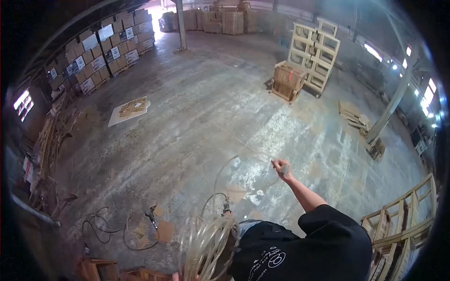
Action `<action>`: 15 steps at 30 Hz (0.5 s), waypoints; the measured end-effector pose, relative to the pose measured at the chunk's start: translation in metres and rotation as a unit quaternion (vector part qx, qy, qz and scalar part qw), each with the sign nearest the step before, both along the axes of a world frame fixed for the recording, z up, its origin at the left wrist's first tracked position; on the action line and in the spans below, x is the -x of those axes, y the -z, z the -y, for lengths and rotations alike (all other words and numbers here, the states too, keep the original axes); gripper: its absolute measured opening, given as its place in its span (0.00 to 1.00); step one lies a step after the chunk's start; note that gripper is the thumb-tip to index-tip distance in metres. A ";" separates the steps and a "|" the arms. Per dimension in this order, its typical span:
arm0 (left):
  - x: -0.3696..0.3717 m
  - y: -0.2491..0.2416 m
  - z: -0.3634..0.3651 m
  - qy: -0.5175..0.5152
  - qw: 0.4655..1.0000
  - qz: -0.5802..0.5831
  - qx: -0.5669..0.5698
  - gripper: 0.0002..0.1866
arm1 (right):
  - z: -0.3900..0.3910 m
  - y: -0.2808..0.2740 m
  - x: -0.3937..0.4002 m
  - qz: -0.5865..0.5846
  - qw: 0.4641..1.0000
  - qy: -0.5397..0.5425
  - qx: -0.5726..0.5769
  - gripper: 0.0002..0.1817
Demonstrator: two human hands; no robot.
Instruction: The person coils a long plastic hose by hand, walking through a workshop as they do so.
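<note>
A bundle of clear plastic hose [204, 243] hangs in several loops at the bottom of the view, close to my body. Only a sliver of my left hand [176, 277] shows at its lower edge; the loops hide the rest, though it appears closed around them. My right arm reaches forward over the floor. The right hand [282, 169] is closed on a length of the hose, and a pale line runs from it across the concrete. Beyond the bundle, a dark air tool [226, 204] with a hose lies on the floor.
Another air tool [151, 216] lies left, near cardboard pieces [165, 231] and a black hose [101, 229]. Wooden frames [403, 225] stand at right. A wooden crate [288, 82] and tall rack [313, 56] stand ahead. Stacked boxes [101, 56] line the left wall; posts [181, 25] rise from the floor.
</note>
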State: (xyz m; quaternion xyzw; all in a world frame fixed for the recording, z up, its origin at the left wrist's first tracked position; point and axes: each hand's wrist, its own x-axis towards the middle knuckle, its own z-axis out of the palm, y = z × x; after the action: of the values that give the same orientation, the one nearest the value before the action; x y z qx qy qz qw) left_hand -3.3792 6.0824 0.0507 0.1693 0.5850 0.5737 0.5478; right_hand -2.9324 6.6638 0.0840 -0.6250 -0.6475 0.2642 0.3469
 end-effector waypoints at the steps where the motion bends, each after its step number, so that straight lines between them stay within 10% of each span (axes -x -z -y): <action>1: 0.000 0.038 0.022 -0.119 0.971 0.204 -0.022 0.37 | -0.001 0.028 -0.013 0.013 0.998 -0.058 0.010 0.20; 5: -0.072 -0.082 -0.059 -0.047 0.978 0.105 -0.172 0.29 | 0.041 0.018 0.000 0.180 0.962 -0.199 0.053 0.23; 11: -0.122 -0.170 -0.126 -0.026 0.949 0.021 -0.314 0.22 | 0.101 0.003 0.070 -0.035 0.946 -0.295 0.132 0.20; 15: -0.163 -0.176 -0.191 -0.190 0.970 0.003 -0.154 0.18 | 0.133 -0.039 0.086 -0.093 0.931 -0.320 0.151 0.14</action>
State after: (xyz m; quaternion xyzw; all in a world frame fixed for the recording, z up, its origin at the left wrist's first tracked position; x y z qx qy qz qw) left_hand -3.2159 6.2730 0.2272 0.1360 0.5091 0.7509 0.3981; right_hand -3.0187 6.5308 0.1232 -0.4023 -0.7302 0.5131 0.2040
